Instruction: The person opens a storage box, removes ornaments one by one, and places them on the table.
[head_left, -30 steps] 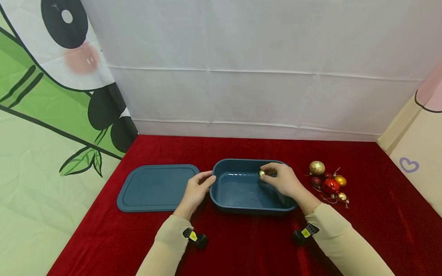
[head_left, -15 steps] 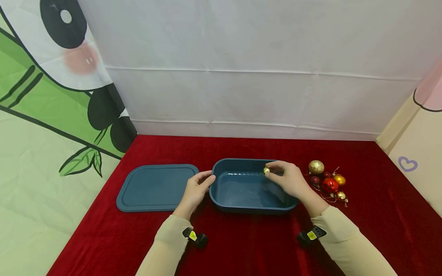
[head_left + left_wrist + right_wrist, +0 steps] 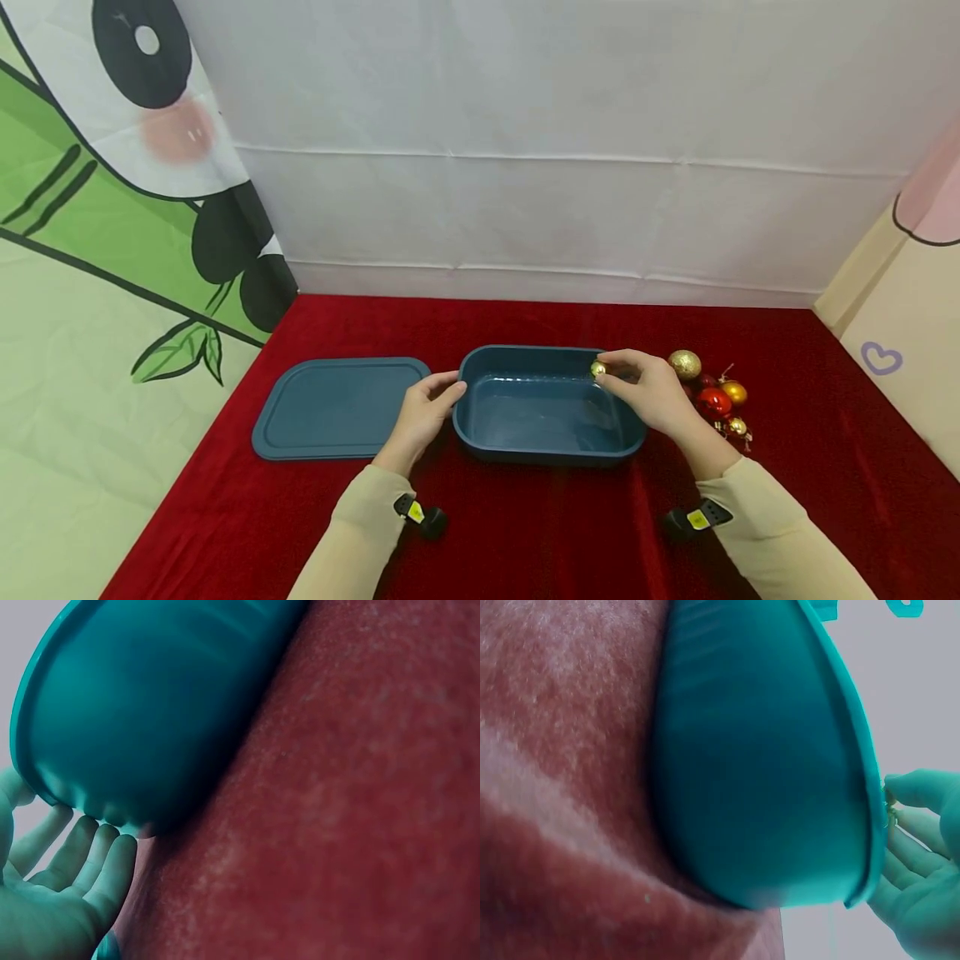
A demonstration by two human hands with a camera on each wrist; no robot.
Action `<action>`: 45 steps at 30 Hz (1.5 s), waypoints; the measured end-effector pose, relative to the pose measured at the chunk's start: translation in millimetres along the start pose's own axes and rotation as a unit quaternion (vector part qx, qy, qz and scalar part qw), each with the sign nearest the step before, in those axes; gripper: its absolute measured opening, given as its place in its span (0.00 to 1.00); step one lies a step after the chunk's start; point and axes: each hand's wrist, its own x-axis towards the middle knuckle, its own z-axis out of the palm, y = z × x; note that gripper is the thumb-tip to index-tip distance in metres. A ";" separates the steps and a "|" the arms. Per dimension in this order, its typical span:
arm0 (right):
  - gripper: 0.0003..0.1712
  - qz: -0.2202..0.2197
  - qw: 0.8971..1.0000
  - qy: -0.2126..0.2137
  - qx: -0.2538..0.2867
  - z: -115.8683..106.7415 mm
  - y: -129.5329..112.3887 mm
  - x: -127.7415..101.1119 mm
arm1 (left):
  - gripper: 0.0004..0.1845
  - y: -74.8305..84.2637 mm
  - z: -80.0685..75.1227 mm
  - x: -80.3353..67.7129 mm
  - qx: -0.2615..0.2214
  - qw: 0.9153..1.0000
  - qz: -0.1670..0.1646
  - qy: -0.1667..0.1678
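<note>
A deep blue rectangular box [image 3: 517, 412] stands on the red cloth. At its left end, my left hand [image 3: 422, 414] holds the rim, thumb on top; in the left wrist view the left hand's fingertips [image 3: 122, 859] meet the outer wall. My right hand [image 3: 651, 392] pinches a small shiny gold Christmas ball [image 3: 598, 368] between thumb and fingers, over the box's right end. In the right wrist view, the box wall hides much of that ball [image 3: 889, 812].
A flat blue lid [image 3: 337, 408] lies left of the box. Right of my right hand sits a cluster of Christmas balls, among them a glittery gold ball [image 3: 685, 365], a red ball [image 3: 714, 403] and a yellow-gold ball [image 3: 734, 392]. White cloth [image 3: 480, 208] hangs behind.
My right hand has shifted right with the small gold ball, from inside the box's right half toward its right end. It now covers part of the ball cluster. The left hand stays put.
</note>
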 end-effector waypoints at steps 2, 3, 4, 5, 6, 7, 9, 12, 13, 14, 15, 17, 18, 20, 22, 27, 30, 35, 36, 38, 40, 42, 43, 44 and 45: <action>0.19 0.000 1.000 0.003 0.004 -4.0 2.5 -2.0 | 0.21 -0.5 0.4 0.4 0.002 1.000 0.001 -0.001; 0.20 0.001 1.000 0.003 0.005 -6.2 3.9 -3.2 | 0.21 -0.8 0.5 0.6 0.004 1.000 0.002 -0.002; 0.20 0.000 1.000 0.005 0.009 -8.7 5.2 -4.4 | 0.21 -1.1 0.6 0.6 0.006 1.000 0.004 -0.003; 0.20 -0.002 1.000 0.008 0.011 -11.4 6.8 -5.7 | 0.21 -1.6 0.6 0.8 0.008 1.000 0.004 -0.003; 0.20 -0.005 1.000 0.010 0.013 -14.0 8.7 -6.9 | 0.20 -1.5 0.7 1.0 0.009 1.000 0.002 -0.003; 0.20 -0.007 1.000 0.013 0.014 -16.9 10.6 -8.3 | 0.20 -1.7 0.6 1.0 0.009 1.000 0.001 -0.004; 0.20 -0.009 1.000 0.021 0.010 -22.9 14.5 -12.0 | 0.20 -1.5 0.5 1.0 0.010 1.000 -0.001 -0.006; 0.20 0.002 0.999 0.033 0.003 -32.3 20.7 -18.2 | 0.20 -0.6 0.5 0.7 0.011 1.000 -0.006 -0.007; 0.20 0.008 0.999 0.035 0.000 -35.4 22.6 -20.6 | 0.20 -0.6 0.5 0.6 0.012 1.000 -0.005 -0.008; 0.20 0.016 0.999 0.037 -0.003 -38.3 24.6 -23.1 | 0.20 -0.3 0.7 0.5 0.013 1.000 -0.005 -0.009; 0.20 0.021 0.999 0.038 -0.005 -41.2 26.5 -25.3 | 0.20 -0.2 0.9 0.5 0.014 1.000 -0.004 -0.009; 0.21 0.031 0.999 0.039 0.003 -46.3 29.9 -29.7 | 0.20 0.2 1.2 0.3 0.015 1.000 -0.004 -0.010; 0.21 0.034 0.999 0.041 0.004 -48.7 31.6 -31.9 | 0.20 0.4 1.3 0.2 0.016 1.000 -0.004 -0.010; 0.22 0.040 0.998 0.050 -0.004 -53.1 35.0 -36.2 | 0.20 1.2 1.5 -0.2 0.017 1.000 -0.006 -0.011; 0.22 0.041 0.997 0.063 -0.012 -57.6 38.5 -40.5 | 0.20 1.9 1.8 -0.5 0.019 1.000 -0.008 -0.011; 0.22 0.041 0.995 0.088 -0.036 -70.4 48.0 -51.0 | 0.20 2.9 2.4 -0.7 0.021 1.000 -0.008 -0.013; 0.22 0.047 0.994 0.094 -0.044 -78.8 54.5 -57.0 | 0.20 2.2 1.7 -0.5 0.021 1.000 -0.010 -0.012; 0.22 0.058 0.991 0.102 -0.061 -89.3 69.9 -65.4 | 0.21 0.8 -0.6 -0.3 0.021 1.000 -0.011 -0.009; 0.22 0.061 0.991 0.103 -0.062 -90.8 73.2 -67.0 | 0.21 0.8 -0.9 -0.3 0.020 1.000 -0.012 -0.010; 0.22 0.068 0.989 0.107 -0.070 -93.0 80.3 -70.3 | 0.21 1.0 -1.0 -0.2 0.020 1.000 -0.012 -0.010; 0.22 0.076 0.988 0.110 -0.072 -94.8 86.6 -73.5 | 0.21 0.8 -1.4 -0.1 0.019 1.000 -0.013 -0.010; 0.22 0.086 0.987 0.111 -0.080 -95.9 93.8 -76.3 | 0.21 0.7 -2.1 -0.2 0.020 1.000 -0.016 -0.010; 0.22 0.092 0.986 0.110 -0.086 -96.2 97.5 -77.5 | 0.21 0.8 -2.4 -0.5 0.021 1.000 -0.016 -0.011; 0.23 0.096 0.985 0.109 -0.091 -96.7 101.0 -78.7 | 0.21 1.0 -2.8 -0.9 0.021 1.000 -0.017 -0.011; 0.23 0.100 0.985 0.107 -0.094 -97.0 104.0 -79.7 | 0.21 1.3 -3.2 -1.4 0.022 1.000 -0.017 -0.012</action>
